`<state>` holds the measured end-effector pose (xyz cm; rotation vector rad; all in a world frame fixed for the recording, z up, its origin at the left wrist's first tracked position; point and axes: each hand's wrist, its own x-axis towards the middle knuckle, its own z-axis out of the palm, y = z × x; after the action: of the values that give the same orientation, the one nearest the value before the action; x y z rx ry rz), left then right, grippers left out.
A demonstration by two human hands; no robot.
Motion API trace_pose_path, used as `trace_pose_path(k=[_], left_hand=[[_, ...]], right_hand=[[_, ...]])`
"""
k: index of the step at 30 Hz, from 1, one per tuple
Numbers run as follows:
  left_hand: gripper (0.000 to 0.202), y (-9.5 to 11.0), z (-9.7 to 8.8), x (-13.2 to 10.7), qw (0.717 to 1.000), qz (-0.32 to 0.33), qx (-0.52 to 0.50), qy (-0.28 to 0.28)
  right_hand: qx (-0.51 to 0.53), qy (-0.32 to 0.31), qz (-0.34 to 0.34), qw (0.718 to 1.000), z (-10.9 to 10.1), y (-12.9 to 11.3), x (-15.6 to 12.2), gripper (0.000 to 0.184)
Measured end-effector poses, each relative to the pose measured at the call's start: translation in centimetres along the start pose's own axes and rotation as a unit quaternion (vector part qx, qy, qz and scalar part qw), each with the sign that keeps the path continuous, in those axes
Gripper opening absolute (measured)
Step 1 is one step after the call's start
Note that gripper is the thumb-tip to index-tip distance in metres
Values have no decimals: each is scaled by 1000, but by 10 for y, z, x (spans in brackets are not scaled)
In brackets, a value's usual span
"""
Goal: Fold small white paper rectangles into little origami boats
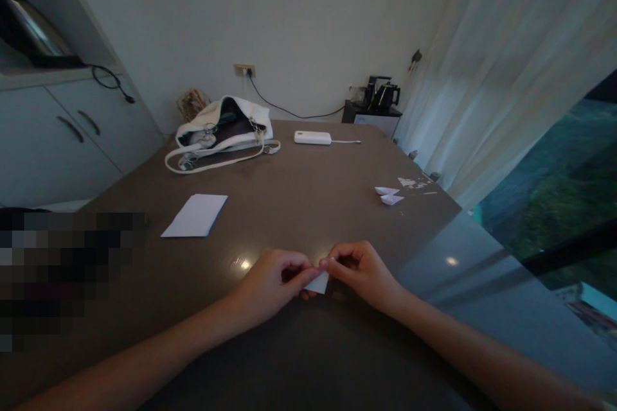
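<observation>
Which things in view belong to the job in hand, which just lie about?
Likely the job:
small white paper piece, held in the left hand and right hand
flat white rectangular paper
two small folded white paper shapes

Likely just lying about:
white handbag with strap
white oblong device with cable
black handled jug
scattered white flecks (use unclear)

White paper [318, 283]: small piece, partly covered
Hold: pinched by left fingers [303, 279] and right fingers [333, 265]
Visible corner [322, 290]: pointing down, just below the fingers
Folds: too small to tell

Pale wall [308, 26], brown table [299, 199] — white curtain [467, 77] beside a window [544, 167].
</observation>
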<state>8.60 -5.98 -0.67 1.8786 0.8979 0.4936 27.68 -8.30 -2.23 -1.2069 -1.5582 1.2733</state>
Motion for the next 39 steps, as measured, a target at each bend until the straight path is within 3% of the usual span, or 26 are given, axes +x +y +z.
trace_pose_path(k=[5,12,24,27,31,35,39], left_hand=[[34,7,-1,-2,1000,0,21,13],[31,4,-8,2,1000,1,23,17],[31,11,-15,1,998,18,47,40],[30,14,-15,-2,996,29,60,56],[31,15,-13,-3,996,32,64,46],[33,12,-11,-3,997,29,69,34],[35,11,-12,-2,994,32,96,33]], right_hand=[[12,-5,-22,1000,-2,-3,0,30],[51,44,-28,997,-11,-12,3,32],[14,84,-40,996,-13,-12,3,41],[40,66,-28,997,-12,-10,3,41],[91,-1,8,996,-9,-5,3,37],[85,12,31,996,-7,-5,2,33],[60,18,5,998,-9,-9,1,39]])
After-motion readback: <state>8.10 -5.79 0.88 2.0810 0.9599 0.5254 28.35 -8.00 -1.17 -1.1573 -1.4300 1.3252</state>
